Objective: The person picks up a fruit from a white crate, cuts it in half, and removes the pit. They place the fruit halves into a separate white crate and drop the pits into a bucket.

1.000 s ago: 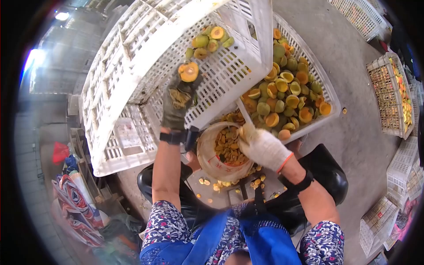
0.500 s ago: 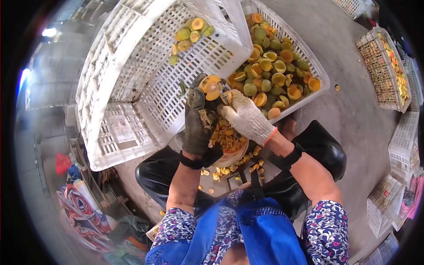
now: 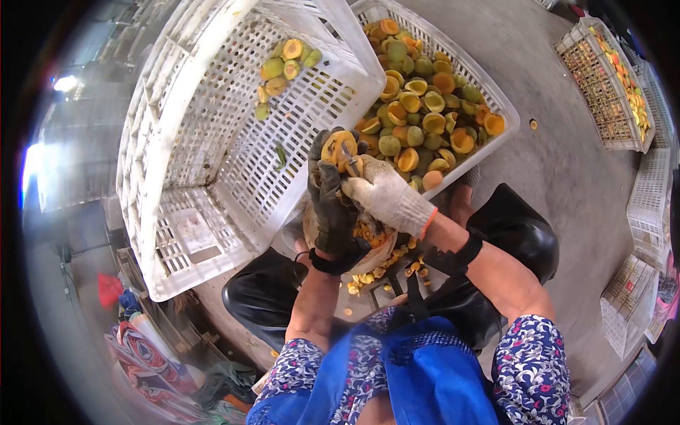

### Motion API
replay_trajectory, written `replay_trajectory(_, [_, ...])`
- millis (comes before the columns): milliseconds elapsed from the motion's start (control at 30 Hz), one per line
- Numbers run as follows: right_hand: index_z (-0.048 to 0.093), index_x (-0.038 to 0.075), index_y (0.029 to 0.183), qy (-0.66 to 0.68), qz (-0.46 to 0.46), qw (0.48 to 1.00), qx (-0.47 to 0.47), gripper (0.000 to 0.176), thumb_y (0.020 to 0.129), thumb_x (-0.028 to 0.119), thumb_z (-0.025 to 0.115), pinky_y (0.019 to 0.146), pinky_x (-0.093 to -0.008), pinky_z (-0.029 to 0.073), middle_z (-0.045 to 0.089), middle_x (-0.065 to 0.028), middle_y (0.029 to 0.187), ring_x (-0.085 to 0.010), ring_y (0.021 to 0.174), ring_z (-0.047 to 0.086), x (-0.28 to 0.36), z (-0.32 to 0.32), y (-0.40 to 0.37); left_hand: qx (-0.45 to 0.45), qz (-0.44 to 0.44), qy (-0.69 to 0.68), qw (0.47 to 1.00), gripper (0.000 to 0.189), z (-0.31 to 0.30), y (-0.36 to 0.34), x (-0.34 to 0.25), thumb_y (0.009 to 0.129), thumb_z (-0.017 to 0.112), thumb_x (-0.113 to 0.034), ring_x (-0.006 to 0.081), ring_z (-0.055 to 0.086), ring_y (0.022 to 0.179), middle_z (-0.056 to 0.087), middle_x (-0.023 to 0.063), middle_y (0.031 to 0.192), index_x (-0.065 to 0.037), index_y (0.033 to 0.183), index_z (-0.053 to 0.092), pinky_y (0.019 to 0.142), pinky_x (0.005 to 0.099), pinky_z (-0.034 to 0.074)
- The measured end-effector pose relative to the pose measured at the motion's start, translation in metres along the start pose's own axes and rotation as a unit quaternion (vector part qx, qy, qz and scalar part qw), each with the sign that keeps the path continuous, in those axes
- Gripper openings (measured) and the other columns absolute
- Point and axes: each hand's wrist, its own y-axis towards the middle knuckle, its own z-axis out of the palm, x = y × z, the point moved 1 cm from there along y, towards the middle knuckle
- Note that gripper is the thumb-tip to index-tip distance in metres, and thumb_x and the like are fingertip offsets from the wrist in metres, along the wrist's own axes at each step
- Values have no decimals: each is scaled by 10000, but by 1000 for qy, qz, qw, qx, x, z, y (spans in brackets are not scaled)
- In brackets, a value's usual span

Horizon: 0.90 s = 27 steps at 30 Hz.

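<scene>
My left hand, in a dark dirty glove, grips a halved peach with its yellow cut face turned up. In a pale knitted glove, my right hand is closed around a small metal pitting tool, its tip against the peach's middle. Below the hands, a round bucket of orange-yellow scraps is partly hidden by my gloves. Just beyond my right hand stands a white crate heaped with green-skinned, hollowed peach halves.
A tilted white crate at the left holds several fruit pieces. Scraps lie on the floor by the bucket. Farther right are a fruit-filled crate and stacked white crates. Coloured sacks lie lower left.
The view has shifted, so the crates sit a little further left. Both hands stay together at the peach; the tool's tip now lies more over its centre.
</scene>
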Motion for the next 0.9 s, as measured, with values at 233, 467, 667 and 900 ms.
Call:
replay_trajectory(233, [574, -47, 946, 38, 109, 991, 73, 252, 845, 182, 546, 593, -328, 465, 603, -104, 755, -190, 640, 576, 21, -14, -7, 93, -38, 45, 994, 503, -38, 16, 5, 988, 388, -478, 301, 508, 1190, 501, 178, 1289, -82, 1295, 434, 980, 403, 462])
replay_trajectory(467, [581, -33, 957, 58, 143, 979, 133, 274, 859, 215, 519, 611, -345, 473, 622, -141, 746, -216, 651, 602, 14, -6, -8, -4, -163, -17, 986, 475, -12, 24, -25, 995, 402, -437, 249, 651, 825, 629, 135, 890, 1, 981, 584, 781, 382, 545])
replay_trajectory(667, [590, -59, 979, -64, -12, 993, 103, 333, 865, 249, 536, 664, -360, 496, 635, -203, 781, -256, 713, 641, -4, 6, -6, 100, -138, 3, 985, 438, -31, 30, -14, 977, 464, -410, 270, 643, 796, 618, 129, 833, 5, 906, 585, 786, 403, 536])
replay_trajectory(900, [593, -56, 987, 357, 222, 866, 271, 318, 903, 243, 525, 418, -305, 459, 562, -107, 650, -192, 484, 572, -11, 15, -16, 101, -247, -160, 950, 366, -23, 12, -11, 968, 489, -402, 206, 595, 769, 588, 81, 786, -74, 828, 575, 841, 407, 506])
